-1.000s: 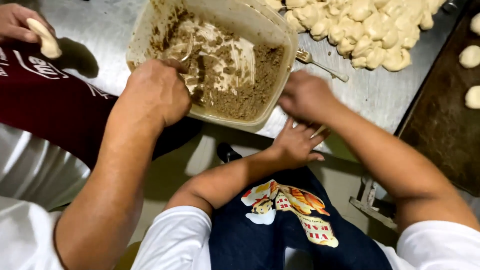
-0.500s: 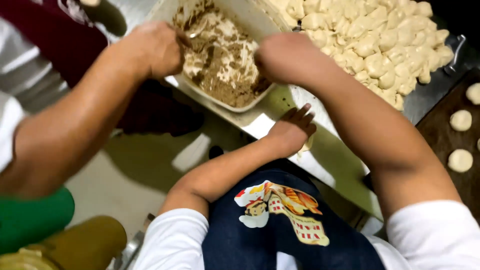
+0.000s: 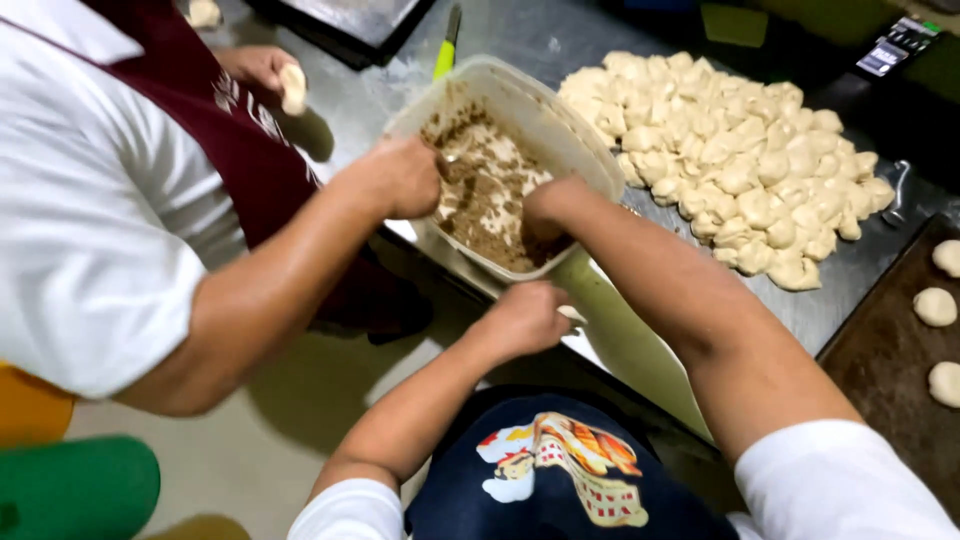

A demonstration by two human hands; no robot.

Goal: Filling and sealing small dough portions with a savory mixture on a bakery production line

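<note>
Seen from above: right hand (image 3: 545, 205) dipped over the near rim of the tub (image 3: 598, 160), knuckles up, fingers curled down into the brown filling (image 3: 488, 205). Fingertips buried, so no telling how tightly closed or whether anything is pinched between them.

Left hand (image 3: 520, 320) just below the tub's near corner, at the edge of the table (image 3: 560, 40), fingers bent and tucked under. Hidden from here whether gripping the edge, bracing the tub, or merely resting; a pale scrap beside the thumb too small to make out.

Tub near the table's front edge, tilted a little, filling heaped toward the near end.

From the tub's left, a co-worker's hand (image 3: 400, 178) closed in a fist over the far rim, around what looks like a spoon (image 3: 455, 158), its bowl lost in the filling. Farther left of the tub, that person's other hand (image 3: 255, 68) holding a dough piece (image 3: 292, 88), partly cut off by a maroon apron (image 3: 250, 150).

Right of the tub, a dough pile (image 3: 740, 160), touching nothing but the steel. Well right, a dark tray (image 3: 880, 360) with dough rounds (image 3: 935, 306), cut off by the frame. Behind the tub, a green-handled tool (image 3: 445, 50), blade end hard to see.
</note>
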